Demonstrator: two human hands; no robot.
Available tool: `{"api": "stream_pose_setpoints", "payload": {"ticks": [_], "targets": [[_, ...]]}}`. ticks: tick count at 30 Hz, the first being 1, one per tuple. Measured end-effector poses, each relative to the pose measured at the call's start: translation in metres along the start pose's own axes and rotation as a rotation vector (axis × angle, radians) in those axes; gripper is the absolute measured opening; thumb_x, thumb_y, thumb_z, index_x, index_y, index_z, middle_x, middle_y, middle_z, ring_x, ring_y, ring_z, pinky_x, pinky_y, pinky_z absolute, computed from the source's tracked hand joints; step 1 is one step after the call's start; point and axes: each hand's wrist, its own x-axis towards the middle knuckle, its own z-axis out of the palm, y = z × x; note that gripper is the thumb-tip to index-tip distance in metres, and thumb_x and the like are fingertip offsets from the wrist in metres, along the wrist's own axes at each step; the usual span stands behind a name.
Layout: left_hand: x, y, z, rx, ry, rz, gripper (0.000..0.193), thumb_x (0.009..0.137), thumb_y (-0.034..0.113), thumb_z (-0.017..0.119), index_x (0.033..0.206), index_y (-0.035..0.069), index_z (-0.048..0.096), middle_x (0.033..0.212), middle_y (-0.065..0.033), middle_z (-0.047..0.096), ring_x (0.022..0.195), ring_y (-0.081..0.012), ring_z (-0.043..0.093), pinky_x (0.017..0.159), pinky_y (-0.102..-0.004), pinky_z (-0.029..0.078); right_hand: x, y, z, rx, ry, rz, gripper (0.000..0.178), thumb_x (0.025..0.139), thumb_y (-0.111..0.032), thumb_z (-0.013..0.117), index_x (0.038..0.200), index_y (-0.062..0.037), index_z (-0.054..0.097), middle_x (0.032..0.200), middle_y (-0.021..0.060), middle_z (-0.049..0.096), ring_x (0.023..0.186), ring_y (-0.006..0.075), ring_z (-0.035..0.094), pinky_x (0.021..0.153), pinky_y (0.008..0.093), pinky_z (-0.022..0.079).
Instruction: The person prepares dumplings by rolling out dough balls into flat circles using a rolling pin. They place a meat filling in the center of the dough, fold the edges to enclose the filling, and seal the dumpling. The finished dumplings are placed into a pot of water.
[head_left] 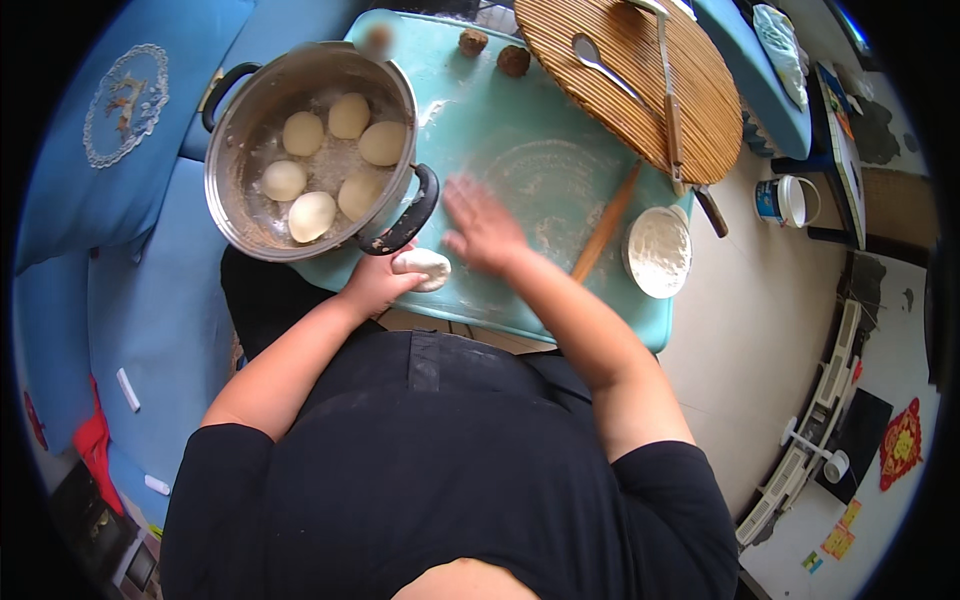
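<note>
My left hand (375, 283) grips a white dough ball (425, 266) at the near edge of the turquoise table (470, 120). My right hand (483, 226) lies flat, fingers spread, on the floured patch of the table just right of that ball. A metal pot (240, 130) with black handles stands at the table's left end, holding several smooth dough balls (312, 215) on flour. A wooden rolling pin (606, 222) lies just right of my right hand.
A white bowl of flour (658, 251) sits at the table's right edge. A round bamboo mat (640, 80) with a spoon and a long-handled utensil covers the far right corner. Two brown balls (495, 52) lie at the far edge. Blue cushions (130, 120) are left; a small tub (783, 199) stands on the floor.
</note>
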Motion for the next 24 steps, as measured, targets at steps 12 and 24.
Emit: {"api": "stream_pose_setpoints", "payload": {"ticks": [12, 24], "targets": [[0.016, 0.004, 0.010, -0.114, 0.113, 0.023, 0.031, 0.088, 0.010, 0.058, 0.116, 0.000, 0.048, 0.108, -0.0057, 0.058, 0.098, -0.0119, 0.056, 0.087, -0.0261, 0.044, 0.013, 0.035, -0.008, -0.101, 0.108, 0.622, 0.062, 0.086, -0.045, 0.049, 0.139, -0.0149, 0.036, 0.149, 0.0154, 0.022, 0.138, 0.0330, 0.019, 0.113, 0.0454, 0.012], [0.044, 0.033, 0.072, 0.346, 0.120, 0.473, 0.036, 0.084, 0.001, 0.058, 0.120, 0.005, 0.051, 0.120, -0.0108, 0.058, 0.111, -0.0247, 0.056, 0.094, -0.0328, 0.043, -0.104, 0.041, -0.040, -0.136, 0.431, 0.313, 0.033, 0.077, -0.018, 0.063, 0.109, -0.0106, 0.058, 0.128, 0.0128, 0.049, 0.123, 0.0348, 0.042, 0.103, 0.0480, 0.032]]}}
